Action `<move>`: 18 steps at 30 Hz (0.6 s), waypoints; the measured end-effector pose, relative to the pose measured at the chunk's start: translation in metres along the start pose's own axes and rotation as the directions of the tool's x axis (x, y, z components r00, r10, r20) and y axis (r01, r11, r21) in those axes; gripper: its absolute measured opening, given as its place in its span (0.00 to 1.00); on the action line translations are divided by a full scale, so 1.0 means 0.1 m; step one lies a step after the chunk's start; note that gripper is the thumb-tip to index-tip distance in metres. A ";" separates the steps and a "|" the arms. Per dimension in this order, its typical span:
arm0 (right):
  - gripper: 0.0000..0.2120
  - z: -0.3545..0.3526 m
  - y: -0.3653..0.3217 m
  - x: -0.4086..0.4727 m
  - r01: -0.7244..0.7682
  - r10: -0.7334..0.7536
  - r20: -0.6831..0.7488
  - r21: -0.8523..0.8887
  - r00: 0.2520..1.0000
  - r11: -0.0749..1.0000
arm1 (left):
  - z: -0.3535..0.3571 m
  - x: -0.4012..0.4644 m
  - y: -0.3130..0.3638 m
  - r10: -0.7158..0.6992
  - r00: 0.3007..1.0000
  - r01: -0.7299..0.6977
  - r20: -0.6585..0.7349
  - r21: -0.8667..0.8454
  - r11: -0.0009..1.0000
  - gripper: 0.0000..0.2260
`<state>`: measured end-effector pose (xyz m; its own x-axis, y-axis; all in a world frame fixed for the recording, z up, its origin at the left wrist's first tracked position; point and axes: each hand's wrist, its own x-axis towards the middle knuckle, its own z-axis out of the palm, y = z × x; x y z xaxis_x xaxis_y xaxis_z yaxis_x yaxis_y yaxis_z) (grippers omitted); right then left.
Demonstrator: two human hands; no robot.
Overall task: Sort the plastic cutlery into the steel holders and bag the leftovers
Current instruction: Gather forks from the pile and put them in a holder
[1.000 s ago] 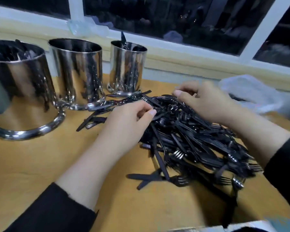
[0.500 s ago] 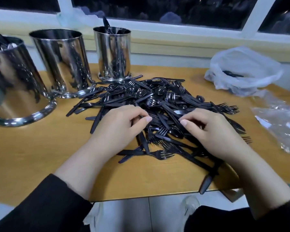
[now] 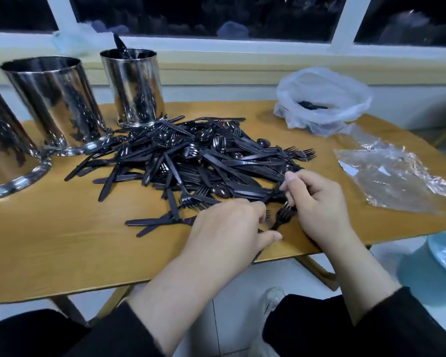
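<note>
We see our 2 hands at the near edge of the black plastic cutlery pile [image 3: 198, 161] on the wooden counter [image 3: 62, 243]. Our right hand [image 3: 317, 202] pinches a fork [image 3: 281, 217] with curled fingers, and our left hand [image 3: 232, 228] curls round cutlery handles just beside it. 3 steel holders stand at the far left: the large one [image 3: 5, 155], the middle one [image 3: 54, 104], the small one [image 3: 134, 86] with a piece sticking up. A white bag [image 3: 322, 99] sits far right, clear plastic wrap [image 3: 394, 173] nearer.
</note>
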<state>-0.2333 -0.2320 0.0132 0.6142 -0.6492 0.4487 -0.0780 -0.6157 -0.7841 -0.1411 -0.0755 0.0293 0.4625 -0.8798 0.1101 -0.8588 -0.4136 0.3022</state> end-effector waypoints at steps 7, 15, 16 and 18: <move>0.18 -0.01 0.03 0.01 -0.134 0.135 0.005 0.123 0.991 0.983 | 0.12 0.04 0.07 -0.063 0.998 0.063 0.027 -0.002 0.998 0.13; 0.17 0.02 0.09 0.04 -0.141 0.145 -0.020 0.136 0.989 0.981 | 0.16 0.10 0.03 -0.166 0.986 0.166 0.010 -0.097 0.981 0.07; 0.17 0.02 0.09 0.04 -0.139 0.146 -0.037 0.151 0.989 0.979 | 0.17 0.10 0.04 -0.160 0.987 0.158 -0.005 -0.108 0.981 0.07; 0.17 0.01 0.07 0.02 -0.131 0.150 -0.098 0.174 0.984 0.976 | 0.16 0.07 0.04 -0.139 0.989 0.131 -0.052 -0.137 0.982 0.08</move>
<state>-0.2318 -0.2368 0.0075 0.5159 -0.7745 0.3662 -0.0197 -0.4380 -0.8988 -0.1445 -0.0864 0.0164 0.5882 -0.8003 0.1161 -0.7527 -0.4892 0.4406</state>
